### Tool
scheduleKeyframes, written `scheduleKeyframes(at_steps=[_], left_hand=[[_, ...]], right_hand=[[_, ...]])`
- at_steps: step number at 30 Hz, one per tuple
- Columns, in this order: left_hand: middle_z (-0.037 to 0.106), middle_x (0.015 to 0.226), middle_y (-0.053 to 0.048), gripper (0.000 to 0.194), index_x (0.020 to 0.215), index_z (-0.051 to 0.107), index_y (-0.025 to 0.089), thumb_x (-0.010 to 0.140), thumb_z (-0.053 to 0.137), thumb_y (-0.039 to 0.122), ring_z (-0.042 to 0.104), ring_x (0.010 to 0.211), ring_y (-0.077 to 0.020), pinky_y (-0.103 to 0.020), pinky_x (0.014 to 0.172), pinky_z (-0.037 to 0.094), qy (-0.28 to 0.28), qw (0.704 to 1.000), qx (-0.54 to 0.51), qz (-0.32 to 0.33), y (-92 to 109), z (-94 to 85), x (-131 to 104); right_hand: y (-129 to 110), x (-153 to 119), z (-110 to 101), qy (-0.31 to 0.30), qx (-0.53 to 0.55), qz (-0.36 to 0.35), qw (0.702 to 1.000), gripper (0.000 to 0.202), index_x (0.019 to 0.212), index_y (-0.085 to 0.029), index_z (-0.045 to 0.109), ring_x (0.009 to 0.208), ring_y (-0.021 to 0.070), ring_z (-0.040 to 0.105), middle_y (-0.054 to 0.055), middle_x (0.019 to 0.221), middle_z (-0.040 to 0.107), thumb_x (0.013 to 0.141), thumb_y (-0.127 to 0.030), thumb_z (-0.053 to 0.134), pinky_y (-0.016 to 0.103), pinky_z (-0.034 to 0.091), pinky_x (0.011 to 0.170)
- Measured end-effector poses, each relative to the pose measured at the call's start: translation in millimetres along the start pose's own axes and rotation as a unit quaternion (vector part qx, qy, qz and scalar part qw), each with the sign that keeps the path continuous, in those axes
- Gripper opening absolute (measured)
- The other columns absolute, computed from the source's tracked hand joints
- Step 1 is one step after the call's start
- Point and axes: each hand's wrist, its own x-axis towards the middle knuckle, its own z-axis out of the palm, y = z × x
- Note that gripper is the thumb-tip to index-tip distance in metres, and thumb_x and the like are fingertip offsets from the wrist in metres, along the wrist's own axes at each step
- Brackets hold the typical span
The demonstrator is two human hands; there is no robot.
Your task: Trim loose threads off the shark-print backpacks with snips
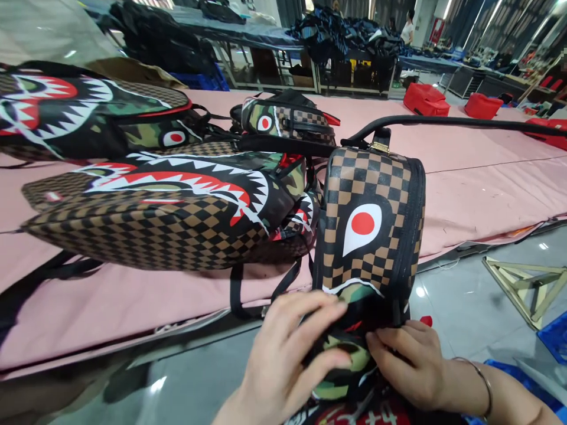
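Two hands grip a small checkered shark-face bag point(371, 230) at 5 o'clock in the head view, standing upright at the near edge of a long bench point(465, 171) covered in pink cloth inside a large workshop hall. The left hand point(283, 360) curls its fingers over the bag's camouflage lower end, and the right hand point(410, 363), a thin bracelet point(485, 383) on its wrist, pinches the same end from the other side; both are closed on the bag. A black strap point(452, 122) runs from the bag's top toward 3 o'clock. Three larger backpacks with the same shark-mouth print lie flat on the bench: one point(168, 212) just beside the held bag at 9 o'clock, one point(88, 112) at 10 o'clock, and a third point(287, 118) at 12 o'clock. Two red bags point(425, 99) sit on the far part of the bench at 1 o'clock, with another red item partly in view at the right edge. Beyond, a second bench point(266, 36) carries a heap of dark bags point(341, 32). A person in a white top point(407, 29) stands far back at 1 o'clock. Grey polished floor point(465, 295) shows at 4 o'clock, with a pale triangular frame point(527, 283) lying on it and a blue crate corner point(556, 336) nearby.
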Motion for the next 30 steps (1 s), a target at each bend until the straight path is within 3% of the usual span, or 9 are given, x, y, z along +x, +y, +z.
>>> scheduleKeyframes(at_steps=[2, 4, 10, 15, 19, 27, 30], left_hand=[[0.058, 0.099, -0.006, 0.03, 0.109, 0.055, 0.023, 0.08, 0.057, 0.028, 0.051, 0.092, -0.019, -0.033, 0.08, 0.043, -0.075, 0.997, -0.016, 0.032, 2.5, -3.5, -6.7], [0.059, 0.092, -0.005, 0.023, 0.101, 0.057, 0.02, 0.078, 0.057, 0.017, 0.05, 0.087, -0.0174, -0.032, 0.076, 0.044, -0.099, 0.995, -0.008, 0.031, 3.8, -3.4, -8.5], [0.056, 0.067, -0.001, 0.018, 0.074, 0.058, 0.02, 0.073, 0.054, 0.003, 0.045, 0.071, -0.0145, -0.029, 0.063, 0.041, -0.004, 0.998, -0.009, 0.057, 1.0, 12.5, -12.8], [0.061, 0.066, 0.0, 0.017, 0.071, 0.059, 0.022, 0.07, 0.058, 0.005, 0.046, 0.07, -0.0146, -0.032, 0.064, 0.04, 0.024, 0.994, 0.008, 0.102, -5.1, 21.8, -22.1], [0.06, 0.065, 0.0, 0.018, 0.07, 0.058, 0.019, 0.069, 0.058, 0.001, 0.044, 0.071, -0.0147, -0.032, 0.064, 0.039, 0.024, 0.996, -0.015, 0.09, -3.4, 20.3, -20.6], [0.058, 0.065, -0.001, 0.019, 0.072, 0.059, 0.02, 0.073, 0.053, 0.002, 0.045, 0.068, -0.0139, -0.029, 0.06, 0.04, -0.018, 0.998, -0.042, 0.048, 0.5, 14.8, -15.4], [0.057, 0.065, -0.001, 0.015, 0.072, 0.058, 0.019, 0.076, 0.052, 0.006, 0.046, 0.065, -0.0134, -0.028, 0.059, 0.04, -0.047, 0.997, -0.05, 0.032, -2.5, 4.5, -9.7]], right_hand=[[1.2, -1.8, 3.8, 0.017, -0.001, -0.001, 1.0, 0.017, 0.083, -0.011, 0.062, 0.05, 0.0094, 0.051, 0.006, 0.072, 0.065, 0.083, -0.007, 0.046, 0.024, 0.036, 0.043], [2.4, -0.5, 5.8, 0.027, -0.001, -0.006, 1.0, 0.018, 0.078, -0.011, 0.063, 0.049, 0.009, 0.05, 0.006, 0.072, 0.065, 0.083, -0.007, 0.046, 0.024, 0.035, 0.042], [2.8, -1.0, 16.3, 0.099, 0.03, -0.001, 0.995, 0.018, 0.066, -0.012, 0.059, 0.046, 0.0083, 0.047, 0.005, 0.069, 0.064, 0.08, -0.006, 0.049, 0.024, 0.03, 0.04], [3.8, -9.3, 21.5, 0.083, 0.042, 0.008, 0.996, 0.016, 0.063, -0.015, 0.057, 0.048, 0.0077, 0.047, 0.003, 0.071, 0.064, 0.076, -0.007, 0.055, 0.024, 0.029, 0.04], [7.2, -6.0, 13.9, 0.055, 0.081, 0.005, 0.995, 0.018, 0.064, -0.014, 0.057, 0.047, 0.0071, 0.048, 0.002, 0.069, 0.064, 0.079, -0.008, 0.052, 0.023, 0.03, 0.039], [14.0, 5.0, 1.8, -0.035, 0.091, -0.052, 0.994, 0.018, 0.065, -0.014, 0.056, 0.042, 0.0055, 0.045, 0.001, 0.065, 0.059, 0.08, -0.007, 0.05, 0.02, 0.034, 0.036], [13.6, 8.0, 3.2, -0.045, 0.082, -0.059, 0.994, 0.019, 0.064, -0.015, 0.054, 0.043, 0.0057, 0.045, 0.001, 0.064, 0.058, 0.08, -0.007, 0.05, 0.02, 0.033, 0.036]])
